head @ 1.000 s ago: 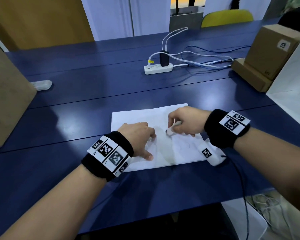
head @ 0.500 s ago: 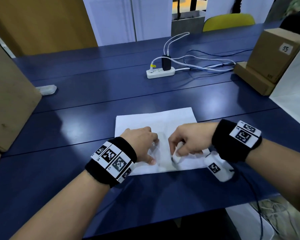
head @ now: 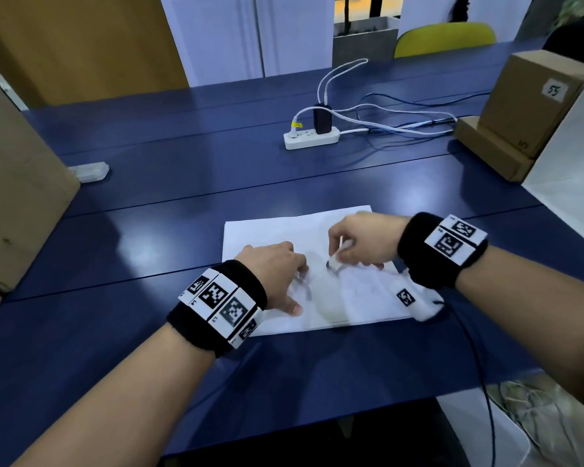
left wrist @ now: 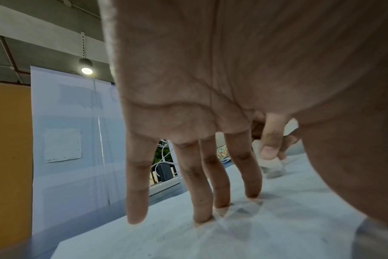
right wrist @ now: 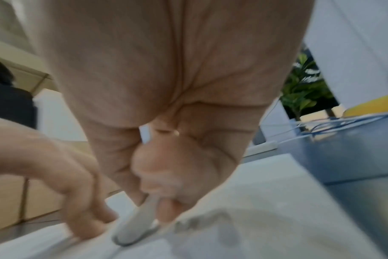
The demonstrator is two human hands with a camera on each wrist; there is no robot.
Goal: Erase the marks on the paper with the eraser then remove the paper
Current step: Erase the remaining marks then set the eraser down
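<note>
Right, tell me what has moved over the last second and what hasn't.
The right hand, pinching the eraser, rubbed toward the paper's near edge half a second ago and has now come back up to mid-sheet. Nothing was picked up or let go. The left hand stays spread on the paper, pinning it; the sheet has not shifted.

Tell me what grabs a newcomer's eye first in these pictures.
First, the two hands at the middle of the blue table: the right hand pinches a white eraser with its tip on the white paper, while the left hand presses straight fingers on the sheet beside it. Farther back lies a white power strip with trailing cables, and cardboard boxes stand at the right edge.
</note>
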